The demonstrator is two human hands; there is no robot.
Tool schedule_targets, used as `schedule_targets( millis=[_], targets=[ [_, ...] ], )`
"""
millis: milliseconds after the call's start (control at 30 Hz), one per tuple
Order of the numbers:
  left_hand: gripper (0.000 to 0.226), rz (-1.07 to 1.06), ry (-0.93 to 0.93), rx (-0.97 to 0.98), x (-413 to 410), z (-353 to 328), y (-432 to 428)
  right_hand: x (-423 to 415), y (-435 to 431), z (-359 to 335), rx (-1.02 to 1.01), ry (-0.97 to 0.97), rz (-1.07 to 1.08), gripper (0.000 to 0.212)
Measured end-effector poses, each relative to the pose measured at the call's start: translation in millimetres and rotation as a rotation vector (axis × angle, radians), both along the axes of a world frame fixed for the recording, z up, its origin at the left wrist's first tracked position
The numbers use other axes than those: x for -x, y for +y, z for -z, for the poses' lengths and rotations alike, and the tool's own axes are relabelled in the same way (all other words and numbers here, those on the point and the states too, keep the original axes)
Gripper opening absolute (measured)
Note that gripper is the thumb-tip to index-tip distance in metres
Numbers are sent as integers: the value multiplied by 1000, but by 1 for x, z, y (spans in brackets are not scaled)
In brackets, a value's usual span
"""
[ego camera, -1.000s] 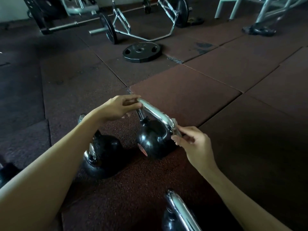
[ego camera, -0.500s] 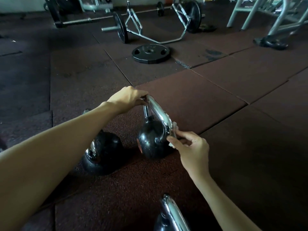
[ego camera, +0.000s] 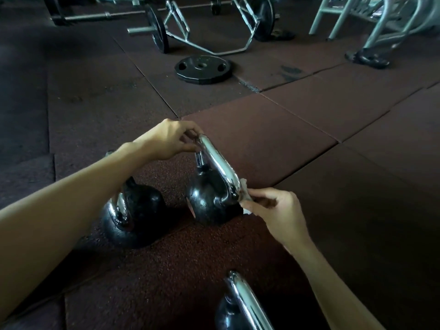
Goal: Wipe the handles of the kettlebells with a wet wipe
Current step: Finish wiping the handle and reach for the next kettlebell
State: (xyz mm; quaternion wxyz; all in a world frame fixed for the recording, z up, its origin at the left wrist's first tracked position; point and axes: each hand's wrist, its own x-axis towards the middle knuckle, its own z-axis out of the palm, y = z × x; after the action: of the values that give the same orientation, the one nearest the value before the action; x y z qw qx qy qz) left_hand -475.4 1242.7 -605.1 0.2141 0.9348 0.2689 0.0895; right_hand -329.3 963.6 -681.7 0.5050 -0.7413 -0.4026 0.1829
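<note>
Pinching the wet wipe (ego camera: 245, 195) against the lower-right end of the chrome handle (ego camera: 220, 165), the right hand (ego camera: 278, 210) has its grip closed round the cloth, right where the bar bends down to the ball. Up at the far end, the left hand (ego camera: 171, 139) has its grip pinched on the handle's upper-left corner, steadying it.

The middle kettlebell (ego camera: 209, 201) sits on the floor mat (ego camera: 273, 144) at the centre of the frame. Its handle is on top, long axis running from upper left down to lower right.

My read: an iron ball, heavy and rigid, unlikely to shift under a wipe. That polished chrome looks slick, more so when wet, so hold at a corner, not mid-bar. The wipe is soft and limp, best wrapped round the bar.

A second kettlebell (ego camera: 140, 215) stands just left of it, and a third (ego camera: 238, 303) shows at the bottom edge.
</note>
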Motion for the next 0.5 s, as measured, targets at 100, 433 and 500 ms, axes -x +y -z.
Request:
schedule_targets(
  millis=[100,433,500],
  targets=[
    [50,-18,24,-67,7,-6,-5,-10,1,-17,163,-152,-3,24],
    [43,97,-18,-249,14,-74,-104,30,-28,-89,548,-145,192,21],
    [42,152,44,-187,9,-97,-130,43,-46,-123,592,-74,282,20]
  ],
)
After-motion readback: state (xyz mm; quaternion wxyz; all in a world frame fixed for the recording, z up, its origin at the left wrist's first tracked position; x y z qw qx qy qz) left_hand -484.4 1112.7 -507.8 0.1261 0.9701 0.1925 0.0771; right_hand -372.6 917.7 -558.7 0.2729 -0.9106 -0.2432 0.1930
